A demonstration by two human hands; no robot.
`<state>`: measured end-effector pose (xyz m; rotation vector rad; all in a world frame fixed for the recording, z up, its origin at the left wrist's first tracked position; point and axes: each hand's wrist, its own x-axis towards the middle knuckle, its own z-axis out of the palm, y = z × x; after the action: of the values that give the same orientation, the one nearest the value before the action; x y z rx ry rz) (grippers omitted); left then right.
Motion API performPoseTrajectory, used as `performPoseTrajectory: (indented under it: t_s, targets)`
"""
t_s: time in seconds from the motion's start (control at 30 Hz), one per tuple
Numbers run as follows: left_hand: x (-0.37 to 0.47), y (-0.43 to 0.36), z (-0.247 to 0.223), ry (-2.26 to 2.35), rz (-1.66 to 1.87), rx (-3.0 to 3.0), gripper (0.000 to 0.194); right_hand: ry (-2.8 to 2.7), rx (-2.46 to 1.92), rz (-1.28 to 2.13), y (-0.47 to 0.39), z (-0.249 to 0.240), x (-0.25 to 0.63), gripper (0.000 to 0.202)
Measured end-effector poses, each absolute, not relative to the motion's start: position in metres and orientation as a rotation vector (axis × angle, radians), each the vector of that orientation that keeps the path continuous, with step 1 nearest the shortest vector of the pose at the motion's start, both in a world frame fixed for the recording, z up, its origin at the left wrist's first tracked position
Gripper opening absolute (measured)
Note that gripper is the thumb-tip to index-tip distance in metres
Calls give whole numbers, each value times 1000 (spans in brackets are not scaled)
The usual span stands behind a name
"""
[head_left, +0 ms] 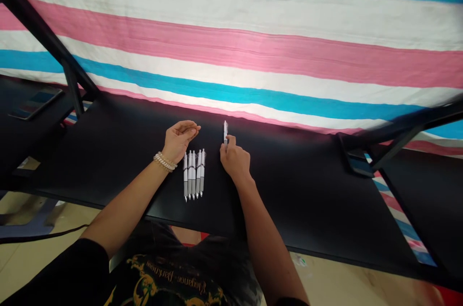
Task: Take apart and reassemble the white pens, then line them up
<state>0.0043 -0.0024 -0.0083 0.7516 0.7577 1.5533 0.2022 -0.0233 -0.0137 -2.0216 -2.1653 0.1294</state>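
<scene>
My right hand (236, 159) is closed around the lower part of a white pen (225, 130), which stands out upward past the fingers with its clip end away from me. My left hand (180, 141) hovers to the left with thumb and fingers pressed together, and nothing juts out from them. A beaded bracelet (165, 162) circles that wrist. Between my forearms several white pens with grey grips (193, 174) lie side by side in a row, their silver tips toward me. All rest on the black table (296, 185).
A striped pink, white and blue sheet (253, 50) hangs behind the table. Black slanted supports (39, 21) rise at left, and another support (408, 137) stands at right. Another dark surface with a framed panel (36, 102) lies far left. The table's front edge runs before my body.
</scene>
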Motion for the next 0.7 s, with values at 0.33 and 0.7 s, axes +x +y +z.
performPoseTrajectory:
  t_s: [0.33,0.7]
  targets:
    - [5,-1,-9,795,1584,743,29,-1942,-1671,415,-41,-2,210,32]
    - [3,-1,-10,816,1565,709,25,-2078,-1051,1434,-59,2,206,27]
